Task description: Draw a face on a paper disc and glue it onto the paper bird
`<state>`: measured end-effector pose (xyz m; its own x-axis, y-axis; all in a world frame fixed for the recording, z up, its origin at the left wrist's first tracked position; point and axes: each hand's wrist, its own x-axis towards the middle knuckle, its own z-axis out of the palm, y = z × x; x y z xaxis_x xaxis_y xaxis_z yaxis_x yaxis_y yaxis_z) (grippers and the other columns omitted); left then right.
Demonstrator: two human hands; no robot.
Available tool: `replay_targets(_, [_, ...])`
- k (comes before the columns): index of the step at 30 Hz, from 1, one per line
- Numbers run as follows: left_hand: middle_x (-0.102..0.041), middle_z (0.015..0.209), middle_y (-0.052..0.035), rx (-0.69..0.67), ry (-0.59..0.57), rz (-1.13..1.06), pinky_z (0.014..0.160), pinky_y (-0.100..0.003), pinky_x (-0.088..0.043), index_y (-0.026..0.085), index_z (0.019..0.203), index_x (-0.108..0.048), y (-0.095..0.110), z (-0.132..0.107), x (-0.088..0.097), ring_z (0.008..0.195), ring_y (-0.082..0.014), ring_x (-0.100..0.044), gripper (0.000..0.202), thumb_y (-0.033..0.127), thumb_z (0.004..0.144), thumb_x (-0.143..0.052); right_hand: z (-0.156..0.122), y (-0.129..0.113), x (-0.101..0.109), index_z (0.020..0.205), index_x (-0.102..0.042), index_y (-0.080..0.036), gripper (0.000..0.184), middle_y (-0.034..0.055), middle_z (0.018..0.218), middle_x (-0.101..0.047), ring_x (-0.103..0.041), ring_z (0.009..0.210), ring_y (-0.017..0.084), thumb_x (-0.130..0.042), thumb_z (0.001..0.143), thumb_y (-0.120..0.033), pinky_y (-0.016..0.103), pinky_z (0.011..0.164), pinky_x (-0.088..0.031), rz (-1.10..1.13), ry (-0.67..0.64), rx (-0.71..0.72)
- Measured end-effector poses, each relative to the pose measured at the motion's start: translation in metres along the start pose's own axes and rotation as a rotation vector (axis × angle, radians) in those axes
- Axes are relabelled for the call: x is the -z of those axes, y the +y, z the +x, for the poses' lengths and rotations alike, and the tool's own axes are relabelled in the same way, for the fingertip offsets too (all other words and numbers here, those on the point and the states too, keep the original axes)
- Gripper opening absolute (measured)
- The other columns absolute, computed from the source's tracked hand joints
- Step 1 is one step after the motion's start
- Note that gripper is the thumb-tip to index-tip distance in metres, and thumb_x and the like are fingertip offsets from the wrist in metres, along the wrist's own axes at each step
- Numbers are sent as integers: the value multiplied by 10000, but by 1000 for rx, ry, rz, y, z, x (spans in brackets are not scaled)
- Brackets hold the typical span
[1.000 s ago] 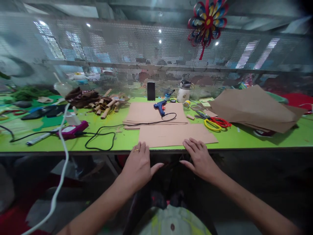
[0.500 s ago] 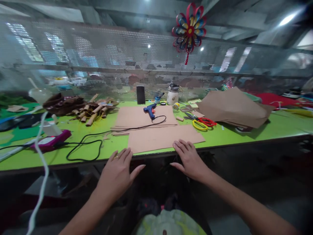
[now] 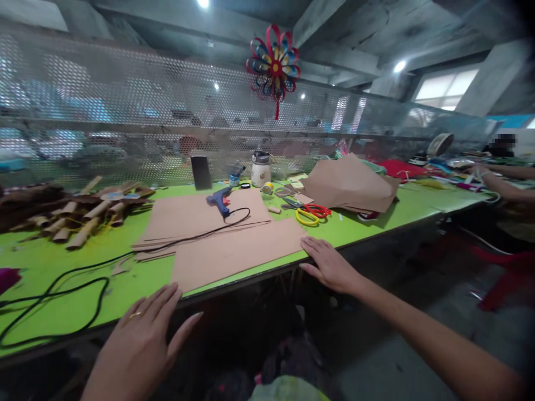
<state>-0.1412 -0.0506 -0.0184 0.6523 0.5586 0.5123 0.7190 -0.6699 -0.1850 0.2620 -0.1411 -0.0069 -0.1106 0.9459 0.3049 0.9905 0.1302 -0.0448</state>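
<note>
On green tabletop: brown sheets | behind: perforated screen | concrete ceiling

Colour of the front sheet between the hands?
Light brown: the front sheet shows best in the head view.

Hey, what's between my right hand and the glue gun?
The head view shows, past your right hand, the front brown sheet, then a black cord looping over the brown stack.
</note>
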Motion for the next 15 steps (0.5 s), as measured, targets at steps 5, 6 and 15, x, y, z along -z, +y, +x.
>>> replay_targets(5, [-639, 1187, -219, -14, 38, -37, 961, -538, -415, 35, 1139, -640, -7, 4, 0, 1087, -381, -583, 728, 634, 926, -286, -1, 6, -1, 1376, -470, -69, 613, 189, 1445, -456, -404, 1340, 315, -360, 965, -511, 530, 1092, -293, -86, -9, -83])
replay_targets(6, [-662, 1136, -217, -16, 49, -42, 942, -536, -430, 42, 1091, -662, -8, 9, 2, 1056, -379, -597, 698, 615, 932, -295, 0, 2, -2, 1371, -472, -50, 632, 199, 1440, -458, -405, 1337, 322, -364, 961, -519, 527, 1093, -291, -96, -7, -98])
replay_targets(15, [-635, 1081, -155, -134, -137, -378, 867, -423, -464, 155, 904, -660, 46, 110, 12, 1040, -294, -574, 323, 317, 969, -388, 17, -47, -6, 1293, -542, -47, 643, 206, 1332, -559, -480, 1215, 357, -419, 926, -560, 540, 999, -368, -97, 68, -156])
